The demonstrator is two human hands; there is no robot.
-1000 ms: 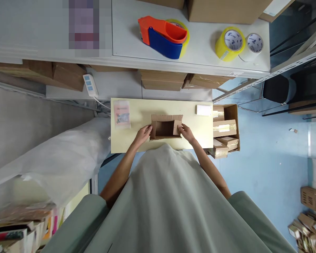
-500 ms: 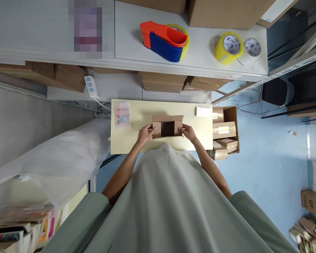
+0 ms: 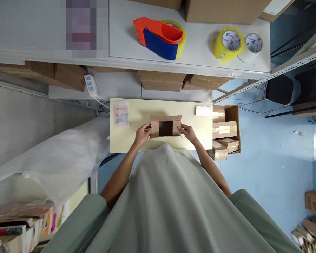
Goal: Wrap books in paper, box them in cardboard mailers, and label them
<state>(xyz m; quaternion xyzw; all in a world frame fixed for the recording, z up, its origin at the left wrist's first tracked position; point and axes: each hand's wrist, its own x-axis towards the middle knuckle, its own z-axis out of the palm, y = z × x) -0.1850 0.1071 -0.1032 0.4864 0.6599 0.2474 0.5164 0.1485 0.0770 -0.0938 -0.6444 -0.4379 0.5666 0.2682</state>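
A small brown cardboard box [image 3: 165, 118] stands on the pale yellow table [image 3: 126, 140], its top open and its inside dark. Its short end flaps are folded partly inward over the opening. My left hand [image 3: 143, 134] pinches the flap at the box's left end. At the right end, my right hand [image 3: 187, 132] grips the other flap between thumb and fingers. A clear packet with a pinkish print [image 3: 121, 114] lies at the table's left, and a small white box [image 3: 203, 111] lies near the back right corner.
On the grey shelf [image 3: 121, 38] above are a red and blue tape dispenser [image 3: 160, 38], a yellow tape roll [image 3: 223, 52] and a white tape roll [image 3: 249, 54]. A carton of packed boxes [image 3: 239, 130] adjoins the table's right side. White plastic sheeting [image 3: 68, 147] bulges at the left.
Both hands keep hold of the box's end flaps. The view has shifted slightly, and the box shows a little further left on the table.
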